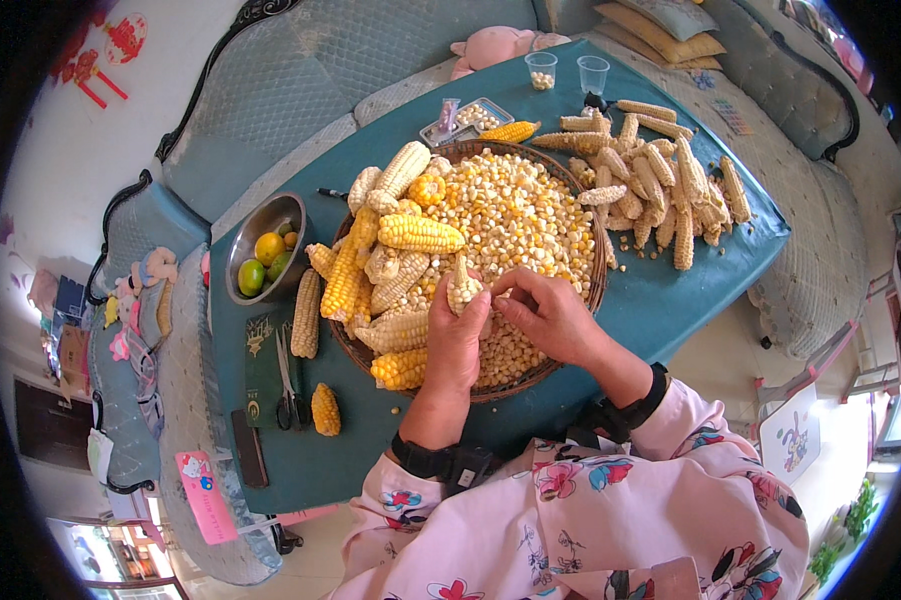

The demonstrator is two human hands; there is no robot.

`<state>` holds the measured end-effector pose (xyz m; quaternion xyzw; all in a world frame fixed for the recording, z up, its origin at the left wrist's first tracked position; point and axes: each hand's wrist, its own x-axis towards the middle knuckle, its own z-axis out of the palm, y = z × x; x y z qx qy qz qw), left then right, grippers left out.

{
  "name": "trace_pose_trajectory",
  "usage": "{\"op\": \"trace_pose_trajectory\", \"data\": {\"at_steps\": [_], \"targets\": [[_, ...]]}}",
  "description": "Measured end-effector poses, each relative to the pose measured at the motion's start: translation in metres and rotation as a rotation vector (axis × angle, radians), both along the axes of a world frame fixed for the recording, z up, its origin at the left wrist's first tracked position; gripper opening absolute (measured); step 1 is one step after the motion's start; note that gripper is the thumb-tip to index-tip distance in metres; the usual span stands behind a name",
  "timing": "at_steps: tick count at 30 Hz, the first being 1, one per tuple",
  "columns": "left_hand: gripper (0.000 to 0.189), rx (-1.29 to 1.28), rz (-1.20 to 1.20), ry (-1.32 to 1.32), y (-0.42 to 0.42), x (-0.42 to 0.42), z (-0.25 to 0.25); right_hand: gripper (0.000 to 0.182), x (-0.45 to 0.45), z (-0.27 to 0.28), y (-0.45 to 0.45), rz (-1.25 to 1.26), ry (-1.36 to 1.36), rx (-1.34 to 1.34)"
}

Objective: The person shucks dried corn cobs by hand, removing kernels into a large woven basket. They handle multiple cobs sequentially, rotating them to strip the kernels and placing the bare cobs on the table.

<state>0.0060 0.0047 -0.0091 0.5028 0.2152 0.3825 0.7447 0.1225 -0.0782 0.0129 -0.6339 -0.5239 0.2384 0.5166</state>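
Observation:
My left hand is closed around a pale, partly shelled corn cob, its tip pointing away from me. Close to its right side is my right hand, fingers curled with the thumb near the fingertips; whether a kernel is between them cannot be told. Both hands are over a round wicker basket heaped with loose white and yellow corn kernels. Along the basket's left part lie whole ears, among them a yellow ear of corn and a white ear of corn.
Bare cobs are piled at the right of the green-covered table. On the left are a metal bowl of fruit, scissors, a dark flat object and loose ears. A tray and two plastic cups stand at the back.

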Motion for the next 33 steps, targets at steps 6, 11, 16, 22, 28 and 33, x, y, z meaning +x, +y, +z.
{"op": "trace_pose_trajectory", "data": {"at_steps": [6,11,16,22,28,33], "targets": [[0.024,-0.084,0.001,-0.077,0.002,-0.002,0.000,0.017,0.000,0.001,-0.001,-0.006,-0.005,0.001],[0.024,-0.157,-0.010,-0.074,0.003,-0.002,0.006,0.015,-0.001,-0.001,0.000,-0.002,0.012,0.002],[0.024,-0.130,0.048,-0.050,-0.001,0.002,0.007,0.017,0.000,-0.003,0.001,-0.017,-0.039,0.018],[0.030,-0.059,0.036,-0.017,0.000,0.000,0.002,0.018,0.000,-0.002,0.000,0.000,-0.027,0.008],[0.033,-0.209,-0.013,-0.131,0.000,0.000,0.014,0.017,-0.001,-0.002,0.000,-0.027,-0.024,0.019],[0.031,-0.161,-0.049,-0.071,0.005,-0.005,0.002,0.017,-0.001,0.001,0.000,-0.004,-0.012,-0.008]]}}
